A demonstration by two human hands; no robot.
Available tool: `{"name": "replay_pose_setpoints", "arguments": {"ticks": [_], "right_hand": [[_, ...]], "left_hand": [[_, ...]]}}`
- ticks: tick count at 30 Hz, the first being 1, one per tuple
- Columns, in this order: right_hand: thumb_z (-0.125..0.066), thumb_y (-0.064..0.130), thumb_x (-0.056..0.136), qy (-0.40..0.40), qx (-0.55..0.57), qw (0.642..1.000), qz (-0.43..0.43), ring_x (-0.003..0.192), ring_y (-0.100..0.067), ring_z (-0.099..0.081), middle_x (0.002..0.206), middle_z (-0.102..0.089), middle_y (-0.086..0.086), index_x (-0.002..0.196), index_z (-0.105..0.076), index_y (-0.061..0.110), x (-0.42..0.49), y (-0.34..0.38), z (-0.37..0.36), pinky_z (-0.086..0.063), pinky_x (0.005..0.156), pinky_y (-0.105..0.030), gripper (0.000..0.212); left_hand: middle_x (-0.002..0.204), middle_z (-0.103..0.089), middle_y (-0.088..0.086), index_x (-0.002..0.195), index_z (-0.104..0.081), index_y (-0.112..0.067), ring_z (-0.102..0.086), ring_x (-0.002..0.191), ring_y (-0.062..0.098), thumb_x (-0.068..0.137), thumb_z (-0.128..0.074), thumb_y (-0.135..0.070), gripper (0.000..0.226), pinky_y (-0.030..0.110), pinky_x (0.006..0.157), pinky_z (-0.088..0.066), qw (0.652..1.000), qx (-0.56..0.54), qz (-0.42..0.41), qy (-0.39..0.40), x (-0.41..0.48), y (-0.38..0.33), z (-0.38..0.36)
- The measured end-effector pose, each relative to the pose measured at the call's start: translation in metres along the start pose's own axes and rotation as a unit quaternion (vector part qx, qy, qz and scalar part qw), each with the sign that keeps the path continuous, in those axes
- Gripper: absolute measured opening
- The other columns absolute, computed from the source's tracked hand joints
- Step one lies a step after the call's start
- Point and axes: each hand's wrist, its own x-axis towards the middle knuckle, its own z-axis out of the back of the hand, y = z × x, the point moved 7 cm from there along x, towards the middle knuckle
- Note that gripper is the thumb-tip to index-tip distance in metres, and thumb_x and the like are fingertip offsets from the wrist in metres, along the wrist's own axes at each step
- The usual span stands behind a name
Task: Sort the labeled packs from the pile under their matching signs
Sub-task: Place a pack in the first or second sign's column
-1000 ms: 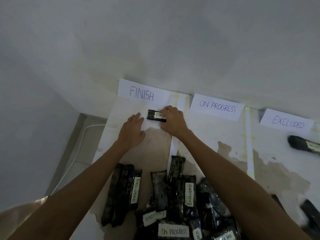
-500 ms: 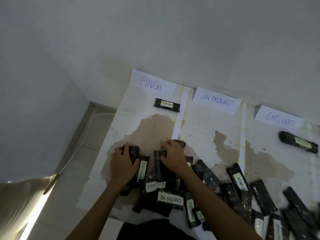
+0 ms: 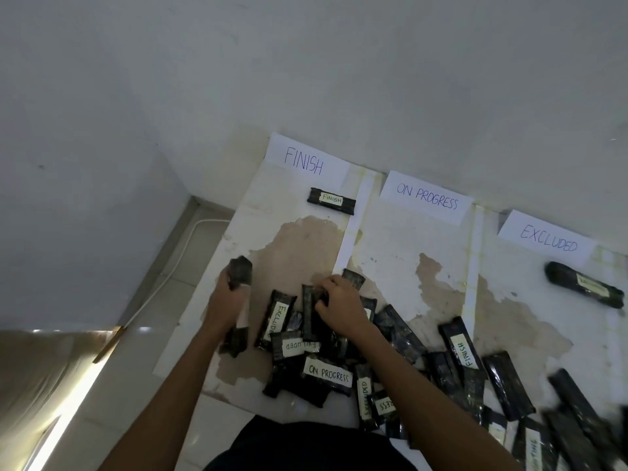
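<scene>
Three paper signs line the wall: FINISH [image 3: 304, 160], ON PROGRESS [image 3: 426, 196] and EXCLUDED [image 3: 547, 238]. One black pack labeled FINISH [image 3: 331, 200] lies under the FINISH sign. Another black pack [image 3: 585, 288] lies under EXCLUDED. A pile of black labeled packs [image 3: 326, 373] covers the near part of the sheet. My left hand [image 3: 227, 305] grips a black pack [image 3: 240, 274] lifted upright at the pile's left edge; its label is hidden. My right hand [image 3: 338, 302] presses its fingers on a pack [image 3: 310, 309] at the top of the pile.
The packs rest on a stained white sheet [image 3: 387, 239] on the floor against a white wall. A white cable [image 3: 176, 263] runs along the floor to the left. More packs [image 3: 577, 430] are scattered at the lower right.
Both hands came back from the FINISH pack to the pile. My left hand has since lifted a black pack from the pile's left edge; my right hand stays on the pile.
</scene>
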Motion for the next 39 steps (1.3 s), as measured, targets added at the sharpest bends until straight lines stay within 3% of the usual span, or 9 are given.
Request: {"name": "replay_pose_setpoints", "arguments": {"ticks": [3, 6, 9, 12, 16, 21, 24, 29, 39], "right_hand": [[-0.055, 0.015, 0.088, 0.009, 0.077, 0.997, 0.014, 0.115, -0.024, -0.050, 0.126, -0.054, -0.007, 0.126, -0.055, 0.012, -0.009, 0.014, 0.006, -0.041, 0.097, -0.031, 0.038], [-0.055, 0.013, 0.089, 0.028, 0.172, 0.985, 0.005, 0.096, -0.009, -0.058, 0.105, -0.062, 0.004, 0.125, -0.057, 0.011, -0.020, 0.029, 0.007, -0.042, 0.081, -0.018, 0.036], [-0.063, 0.021, 0.087, 0.031, 0.235, 0.971, 0.002, 0.078, 0.003, -0.052, 0.098, -0.057, 0.012, 0.125, -0.056, 0.015, -0.029, 0.040, 0.004, -0.039, 0.066, -0.005, 0.039], [-0.071, 0.043, 0.076, 0.025, 0.247, 0.969, 0.000, 0.088, -0.001, -0.056, 0.107, -0.056, 0.013, 0.126, -0.050, 0.027, -0.037, 0.050, 0.001, -0.049, 0.074, -0.013, 0.056], [-0.066, 0.051, 0.068, 0.002, 0.223, 0.975, -0.018, 0.107, -0.020, -0.053, 0.122, -0.048, 0.001, 0.129, -0.040, 0.029, -0.044, 0.037, -0.001, -0.052, 0.086, -0.044, 0.070], [-0.072, 0.033, 0.075, -0.062, 0.181, 0.981, -0.034, 0.116, -0.020, -0.045, 0.131, -0.043, -0.003, 0.136, -0.037, 0.020, -0.065, -0.008, 0.035, -0.045, 0.093, -0.038, 0.071], [-0.074, 0.035, 0.075, -0.114, 0.135, 0.983, -0.039, 0.115, -0.018, -0.045, 0.131, -0.044, 0.000, 0.135, -0.038, 0.023, -0.084, -0.046, 0.069, -0.044, 0.094, -0.035, 0.071], [-0.074, 0.031, 0.076, -0.165, 0.071, 0.982, -0.055, 0.118, -0.021, -0.047, 0.133, -0.046, 0.001, 0.133, -0.042, 0.024, -0.122, -0.114, 0.118, -0.043, 0.098, -0.039, 0.066], [-0.071, 0.028, 0.077, -0.176, 0.004, 0.981, -0.077, 0.114, -0.024, -0.048, 0.134, -0.044, 0.000, 0.133, -0.043, 0.026, -0.200, -0.252, 0.171, -0.043, 0.094, -0.044, 0.062]], "left_hand": [[0.090, -0.068, 0.017, 0.102, -0.066, 0.001, -0.067, 0.071, 0.027, 0.041, -0.062, -0.023, 0.065, 0.036, 0.061, -0.057, 0.920, -0.364, 0.091, 0.110, -0.011, 0.000, -0.008], [0.100, -0.066, 0.019, 0.108, -0.060, 0.003, -0.065, 0.082, 0.033, 0.032, -0.064, -0.026, 0.082, 0.041, 0.070, -0.056, 0.917, -0.368, 0.091, 0.121, -0.020, -0.010, -0.015], [0.096, -0.060, 0.021, 0.100, -0.058, 0.003, -0.060, 0.082, 0.034, 0.054, -0.046, -0.020, 0.053, 0.042, 0.076, -0.050, 0.927, -0.350, 0.099, 0.094, -0.029, -0.020, -0.031], [0.085, -0.058, 0.017, 0.092, -0.055, -0.001, -0.057, 0.078, 0.033, 0.078, -0.033, -0.008, 0.027, 0.040, 0.070, -0.048, 0.934, -0.327, 0.109, 0.095, -0.039, -0.031, -0.056], [0.093, -0.058, 0.017, 0.115, -0.050, -0.001, -0.059, 0.079, 0.032, 0.083, -0.038, -0.003, 0.034, 0.036, 0.059, -0.049, 0.955, -0.258, 0.112, 0.099, -0.045, -0.031, -0.088], [0.107, -0.060, 0.016, 0.122, -0.050, -0.002, -0.058, 0.097, 0.030, 0.091, -0.041, -0.010, 0.033, 0.039, 0.080, -0.049, 0.957, -0.192, 0.097, 0.196, -0.055, -0.045, -0.133], [0.109, -0.063, 0.005, 0.117, -0.053, -0.019, -0.059, 0.100, 0.021, 0.091, -0.042, -0.035, 0.032, 0.043, 0.092, -0.046, 0.971, 0.011, 0.003, 0.241, -0.062, -0.067, -0.155], [0.140, -0.043, 0.005, 0.143, -0.026, -0.022, -0.043, 0.125, 0.027, 0.087, -0.049, -0.043, 0.064, 0.043, 0.100, -0.040, 0.894, 0.352, -0.215, 0.176, -0.076, -0.103, -0.191], [0.135, -0.046, 0.010, 0.140, -0.033, -0.014, -0.042, 0.119, 0.029, 0.087, -0.050, -0.029, 0.058, 0.040, 0.093, -0.042, 0.793, 0.430, -0.401, 0.159, -0.157, -0.141, -0.320]]}}
